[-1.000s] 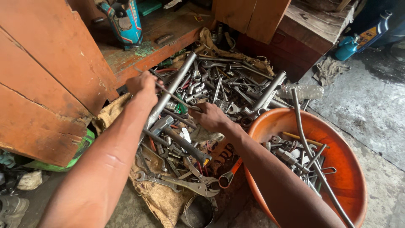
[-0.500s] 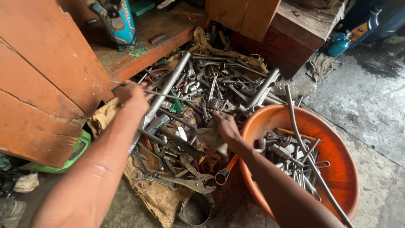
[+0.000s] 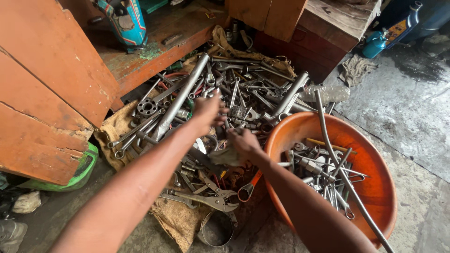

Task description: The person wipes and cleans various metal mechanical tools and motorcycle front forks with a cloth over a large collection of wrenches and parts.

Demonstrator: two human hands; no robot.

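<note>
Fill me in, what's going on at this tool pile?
A person leans over a heap of wrenches and steel pipes spread on burlap sacking on the floor. The left hand is down among the wrenches beside a long steel pipe. The right hand holds a dirty rag near the heap's middle. An orange plastic basin alongside already contains more tools and a long bent rod.

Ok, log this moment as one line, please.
left hand: in tool pile, grip unclear | right hand: on grey rag | orange basin: right, holds tools
</note>
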